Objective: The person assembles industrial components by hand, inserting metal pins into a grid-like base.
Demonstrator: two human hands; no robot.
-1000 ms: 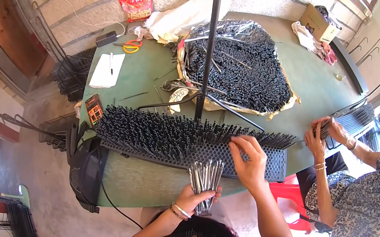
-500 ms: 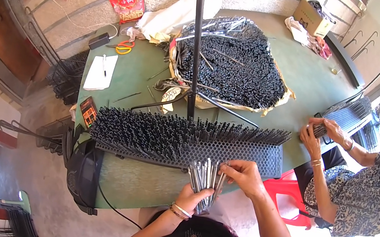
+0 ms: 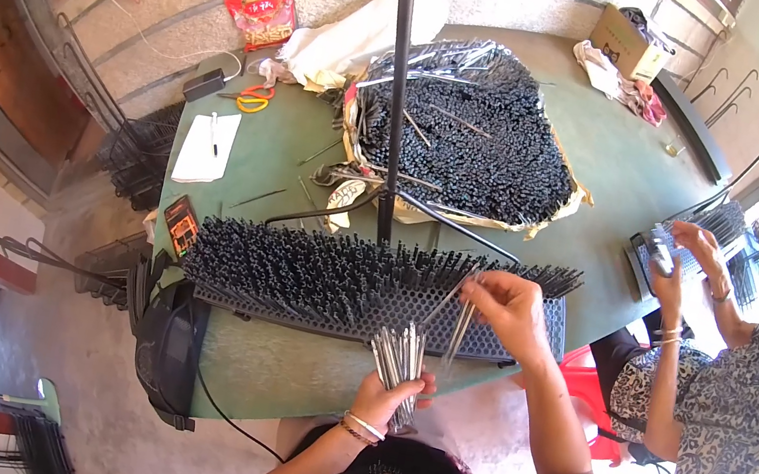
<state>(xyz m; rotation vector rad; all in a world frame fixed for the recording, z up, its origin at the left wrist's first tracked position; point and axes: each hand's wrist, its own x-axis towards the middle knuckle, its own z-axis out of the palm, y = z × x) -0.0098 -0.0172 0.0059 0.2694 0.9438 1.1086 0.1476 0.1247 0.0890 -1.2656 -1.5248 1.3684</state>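
Observation:
In front of me stands a long black perforated rack [image 3: 538, 318]. Dark thin rods [image 3: 283, 266] stand upright in its holes, dense on the left and along the back; bare holes show at the front right. My left hand [image 3: 383, 400] is closed round a bundle of thin silvery rods [image 3: 397, 354], just off the rack's near edge. Above the rack's right half, my right hand [image 3: 513, 313] pinches a few loose rods [image 3: 462, 328]. One of them slants down to the left, and the others hang nearly straight down. Whether any tip is in a hole, I cannot tell.
Behind the rack lies a large open pack of rods [image 3: 478, 138], with a black upright pole [image 3: 397, 68] before it. Orange-handled scissors [image 3: 255, 98] and white paper [image 3: 204, 150] lie left. A co-worker's hands [image 3: 691, 256] work at another rack on the right. A black bag [image 3: 166, 352] sits front left.
My right hand has moved up and forward from the bundle to over the rack, carrying a few rods. My left hand stays nearly still. The co-worker's hands have moved apart.

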